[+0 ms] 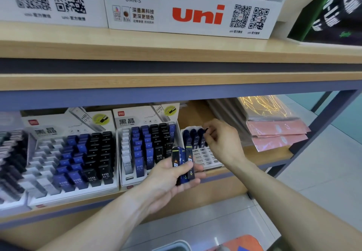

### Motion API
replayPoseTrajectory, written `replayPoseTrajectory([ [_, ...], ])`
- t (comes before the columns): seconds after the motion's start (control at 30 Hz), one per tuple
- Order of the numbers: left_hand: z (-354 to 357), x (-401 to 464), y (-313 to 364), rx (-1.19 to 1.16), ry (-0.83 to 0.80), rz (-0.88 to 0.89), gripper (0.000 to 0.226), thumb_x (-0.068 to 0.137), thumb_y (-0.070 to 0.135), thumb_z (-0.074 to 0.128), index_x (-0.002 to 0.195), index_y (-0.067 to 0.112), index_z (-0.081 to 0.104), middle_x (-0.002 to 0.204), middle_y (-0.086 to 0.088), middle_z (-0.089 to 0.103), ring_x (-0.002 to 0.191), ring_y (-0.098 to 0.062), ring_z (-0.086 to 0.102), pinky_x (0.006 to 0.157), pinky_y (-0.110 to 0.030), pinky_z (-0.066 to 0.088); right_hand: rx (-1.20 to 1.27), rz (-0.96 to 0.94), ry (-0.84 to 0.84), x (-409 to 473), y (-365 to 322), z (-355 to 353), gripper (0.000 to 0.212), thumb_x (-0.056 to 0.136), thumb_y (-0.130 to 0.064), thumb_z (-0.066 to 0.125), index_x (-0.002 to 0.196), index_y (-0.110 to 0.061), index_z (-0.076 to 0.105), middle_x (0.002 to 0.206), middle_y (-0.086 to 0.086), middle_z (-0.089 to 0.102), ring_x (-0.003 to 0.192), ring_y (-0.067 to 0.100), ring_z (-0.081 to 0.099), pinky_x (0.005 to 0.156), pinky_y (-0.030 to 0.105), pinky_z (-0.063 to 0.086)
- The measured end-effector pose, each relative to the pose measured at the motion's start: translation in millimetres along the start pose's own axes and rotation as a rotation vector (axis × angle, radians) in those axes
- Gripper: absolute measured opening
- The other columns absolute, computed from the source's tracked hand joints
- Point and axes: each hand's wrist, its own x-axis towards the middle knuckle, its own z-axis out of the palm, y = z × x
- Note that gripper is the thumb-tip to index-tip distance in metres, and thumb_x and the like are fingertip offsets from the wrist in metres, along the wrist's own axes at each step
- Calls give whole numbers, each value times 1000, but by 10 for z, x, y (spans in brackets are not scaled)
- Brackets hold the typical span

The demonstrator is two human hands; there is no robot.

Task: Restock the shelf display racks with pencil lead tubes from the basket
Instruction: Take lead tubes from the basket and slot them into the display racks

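We are mid-restock at small white gridded display rack (pixel 203 155) on lower wooden shelf (pixel 254 154), right of two fuller white card racks (pixel 148 147). Our left hand (pixel 172 178) grips bundle of dark blue and black plastic lead tubes (pixel 183 165), fingers curled round. Our right hand (pixel 221 139) pinches one dark tube (pixel 206 130) at rack's back row, beside three already standing. Most slots empty. Next, we judge: seat tube upright in slot, release, draw another from left bundle. Basket (pixel 174 246) edge shows at bottom.
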Motion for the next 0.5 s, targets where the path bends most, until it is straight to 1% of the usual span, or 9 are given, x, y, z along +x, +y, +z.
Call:
replayPoseTrajectory([
  [0.03,-5,-5,4,5,-2,4,23,100,4,58,122,-2,62,107,-22,75,99,-34,75,73,-32,64,141,98,-46,-25,-93,-57,10,91,-16,71,100,-20,72,85,-5,70,73,10,65,69,26,53],
  [0.07,-12,-11,8,8,-5,5,24,100,4,58,123,-2,62,107,-22,75,99,-34,75,73,-32,64,308,200,-143,-60,-184,-115,6,91,-22,73,97,-21,73,80,-3,73,70,10,67,68,26,54],
  [0.1,-18,-15,8,10,-4,3,24,100,4,59,123,-1,61,107,-22,75,100,-34,75,74,-32,64,461,280,-270,-105,-265,-172,9,91,-27,75,97,-21,74,81,1,75,69,10,68,67,27,54],
  [0.13,-29,-12,2,14,-2,0,25,100,4,59,124,-1,61,108,-22,75,100,-35,75,76,-33,64,550,318,-386,-151,-313,-209,15,89,-28,78,99,-19,74,83,3,76,69,10,68,66,27,54],
  [0.2,-52,-9,-12,16,4,-1,26,99,4,60,125,0,62,110,-23,74,102,-35,74,79,-34,64,594,309,-508,-222,-348,-253,23,84,-24,83,104,-17,74,86,5,77,72,10,68,67,27,55],
  [0.27,-62,-13,-17,20,-5,5,25,99,5,61,123,0,63,111,-23,74,103,-35,74,82,-36,63,595,303,-521,-234,-349,-283,25,82,-18,85,105,-16,74,87,5,77,77,12,70,74,31,57],
  [0.3,-64,-16,-17,24,-9,12,24,99,5,61,122,0,64,111,-24,74,104,-35,73,84,-37,63,601,310,-517,-226,-355,-294,26,80,-19,86,104,-16,74,87,4,77,77,12,70,74,31,57],
  [0.4,-47,-37,-34,44,-13,28,24,99,4,61,122,0,65,111,-23,74,102,-35,74,83,-36,63,576,319,-500,-243,-389,-267,34,72,-27,92,98,-17,72,83,1,74,70,9,68,68,26,55],
  [0.5,-30,-49,-58,20,5,33,24,99,5,60,122,0,65,110,-26,73,100,-37,74,81,-36,64,560,335,-486,-257,-427,-210,36,69,-24,94,96,-17,71,82,1,74,70,9,69,73,27,56],
])
